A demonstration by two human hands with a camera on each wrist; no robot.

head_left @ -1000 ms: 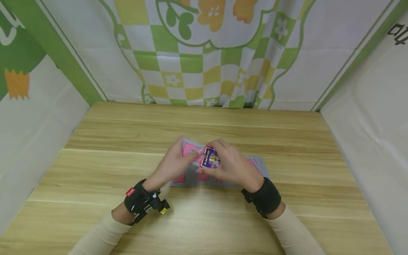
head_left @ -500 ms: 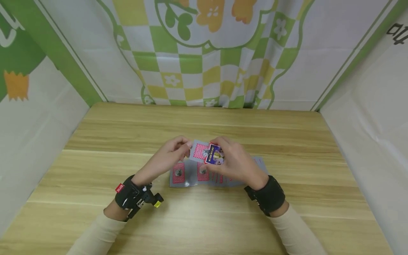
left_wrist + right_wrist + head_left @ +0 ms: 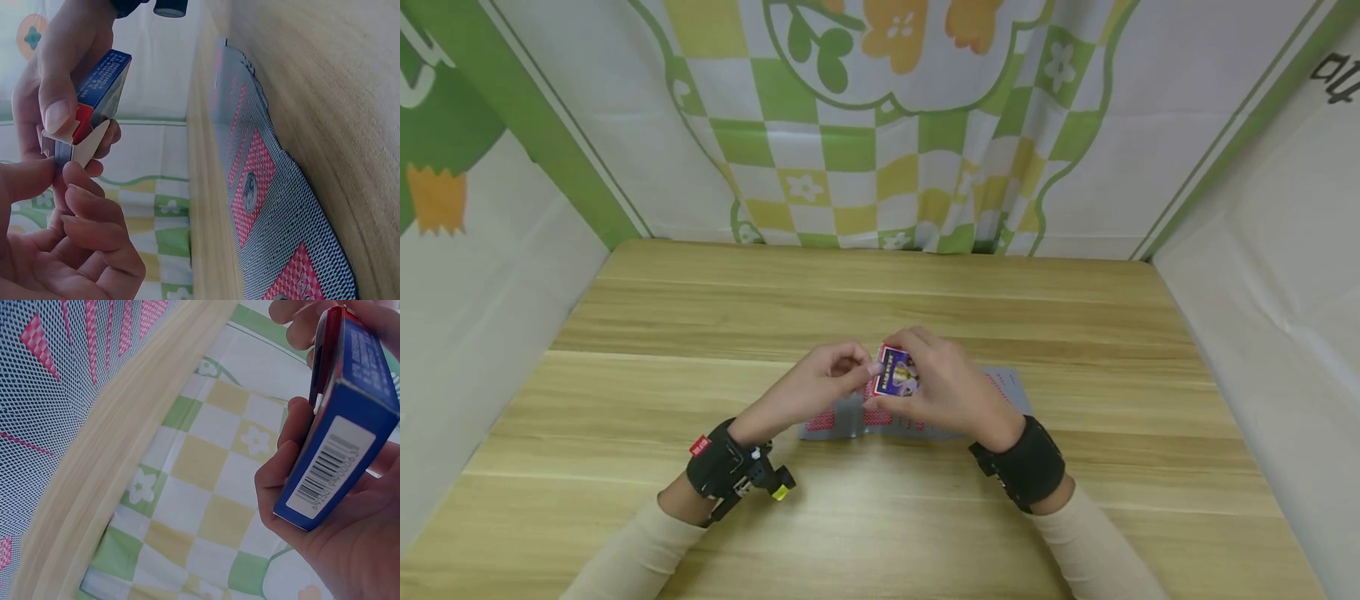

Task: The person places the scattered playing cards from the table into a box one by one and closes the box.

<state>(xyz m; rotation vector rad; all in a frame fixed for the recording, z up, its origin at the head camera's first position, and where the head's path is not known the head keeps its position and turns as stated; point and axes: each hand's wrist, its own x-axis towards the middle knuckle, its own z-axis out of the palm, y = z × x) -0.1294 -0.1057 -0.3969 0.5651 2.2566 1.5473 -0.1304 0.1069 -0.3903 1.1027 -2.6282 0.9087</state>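
Observation:
My right hand grips a small blue and red playing-card box over the middle of the table, its open end facing left. A barcode shows on the box's closed end in the right wrist view. My left hand meets the open end, thumb and index finger pinching the edge of the playing cards there. Beside them a white flap stands out from the box. Below both hands, a row of overlapping cards with red-patterned backs and grey borders lies face down, partly hidden by the hands in the head view.
The wooden table reaches back to a green, white and yellow checked curtain. Pale walls stand at the left and right. Each wrist carries a black strap with a camera.
Half a second ago the cards stuck well out of the box and my left hand was apart from them. Now it is back at the opening, and the cards sit deeper inside.

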